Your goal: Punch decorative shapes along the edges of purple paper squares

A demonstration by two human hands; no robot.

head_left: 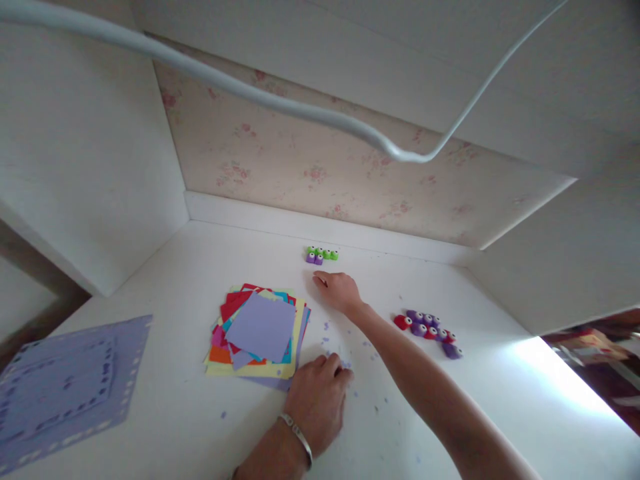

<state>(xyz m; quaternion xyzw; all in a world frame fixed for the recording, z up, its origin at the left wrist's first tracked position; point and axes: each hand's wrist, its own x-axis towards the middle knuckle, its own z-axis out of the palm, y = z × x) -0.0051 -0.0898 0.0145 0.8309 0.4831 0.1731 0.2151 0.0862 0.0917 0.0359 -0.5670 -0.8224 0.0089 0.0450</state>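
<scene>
My left hand [320, 393], with a silver bracelet at its wrist, rests on the white table beside the lower right corner of a stack of coloured paper [265, 327]. Its fingers are curled together among small purple paper bits; what they hold, if anything, is hidden. My right hand [337, 290] reaches farther forward, fingers pinched, just below a small cluster of green and purple craft punches [321, 255]. Whether something is between those fingertips cannot be made out. To the right of my right forearm lies a group of purple and red punches [430, 327].
A purple sheet with punched patterns [65, 393] lies at the left edge of the table [200, 440]. A white cable [300, 110] crosses the upper view. Behind the table stands a floral wall panel [280, 160], with white side panels at left and right.
</scene>
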